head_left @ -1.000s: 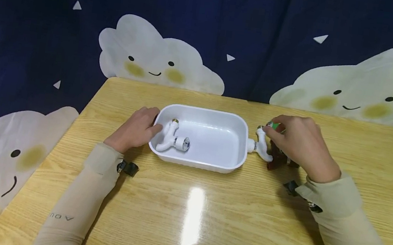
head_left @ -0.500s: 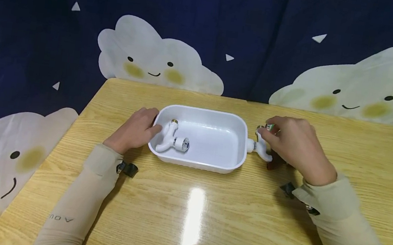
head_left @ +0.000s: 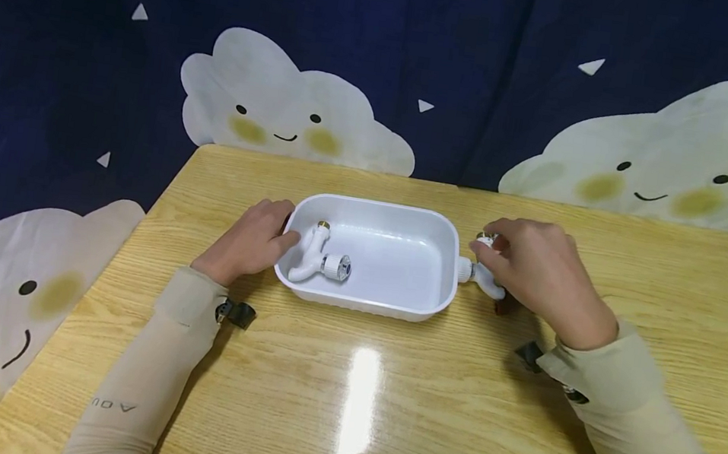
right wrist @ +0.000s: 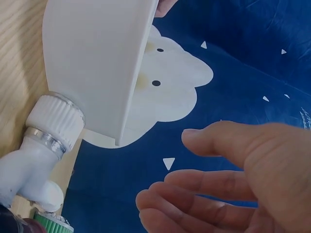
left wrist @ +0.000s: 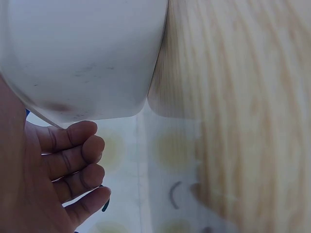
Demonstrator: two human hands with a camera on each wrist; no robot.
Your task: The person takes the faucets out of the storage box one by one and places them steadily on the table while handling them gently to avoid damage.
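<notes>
A white rectangular plastic basin sits on the wooden table. My left hand grips its left end, thumb over the rim and fingers outside. Inside, at that end, lies a white faucet with a brass-coloured threaded end. Beyond the basin's right wall is a second white faucet, its ribbed knob against the wall. Above it hovers my right hand, partly covering it in the head view. The right wrist view shows thumb and fingers apart, with nothing between them.
A green ribbed cap and a dark red item lie close to the second faucet, mostly hidden by the right hand in the head view. Behind the table hangs a dark blue cloth with smiling clouds.
My right hand has shifted slightly left and toward me, now covering more of the second faucet. The green patch beside it has gone out of sight. Left hand and basin stay put.
</notes>
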